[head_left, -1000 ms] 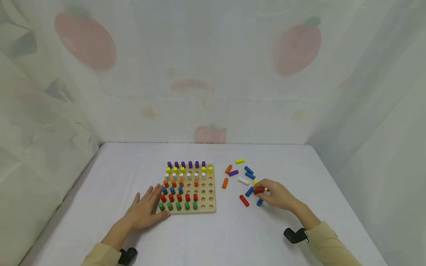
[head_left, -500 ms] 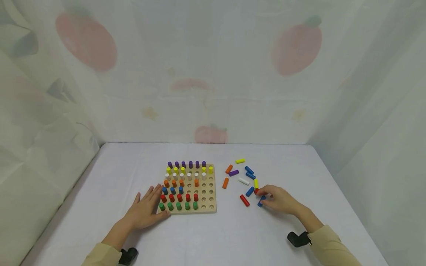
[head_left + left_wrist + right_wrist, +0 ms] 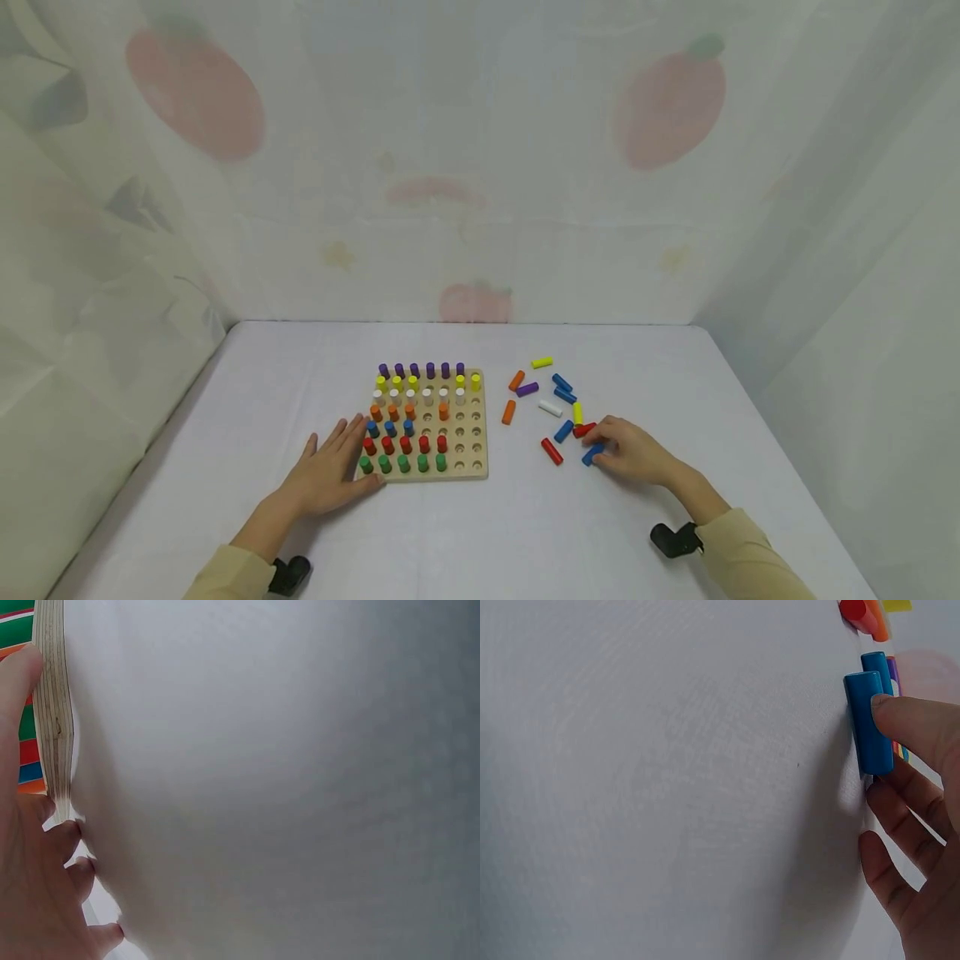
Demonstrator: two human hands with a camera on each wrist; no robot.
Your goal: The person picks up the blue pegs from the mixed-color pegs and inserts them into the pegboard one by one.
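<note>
From where I stand, the pegboard (image 3: 482, 457) looks mostly filled with upright pegs (image 3: 423, 444); bare holes, chiefly toward its right, and scattered loose pegs (image 3: 552, 451) are left. The left hand (image 3: 324, 477) rests against it, fingers spread. Among the loose ones, the right hand (image 3: 633, 454) pinches a blue peg (image 3: 592, 454), long axis slanting near-left to far-right; whether it's lifted, I can't tell.

Blue peg (image 3: 865, 729) R of pegbd (image 3: 468, 440)
</note>
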